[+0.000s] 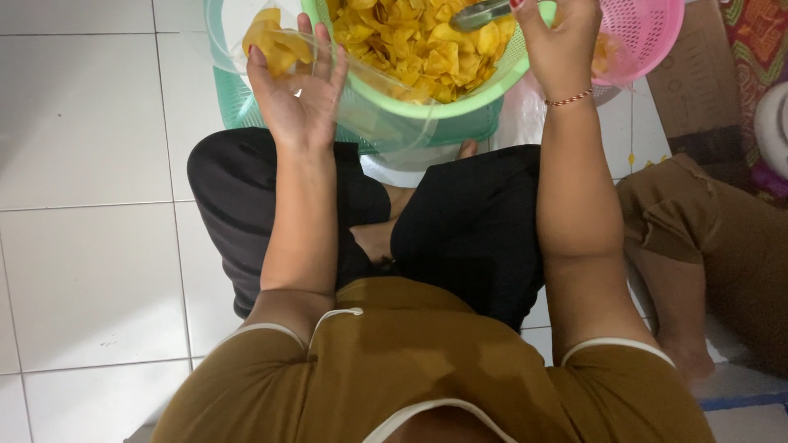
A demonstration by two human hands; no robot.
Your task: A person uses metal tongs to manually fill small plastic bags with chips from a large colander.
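Yellow chips [414, 45] are filling the green basket [460, 102] just ahead of both hands. The left hand [297, 92] is cupping a clear plastic bag [246, 37] holding a few chips, fingers loosely curled. The right hand [558, 41] is clenching a metal scoop [478, 14] over the pile. A pink basket [644, 33] is sitting just beyond the right wrist.

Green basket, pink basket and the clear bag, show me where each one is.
green basket [460, 100], head view, on its front rim
pink basket [648, 33], head view, on its mesh wall
clear bag [275, 41], head view, on the chips-filled part held by the left hand [297, 90]
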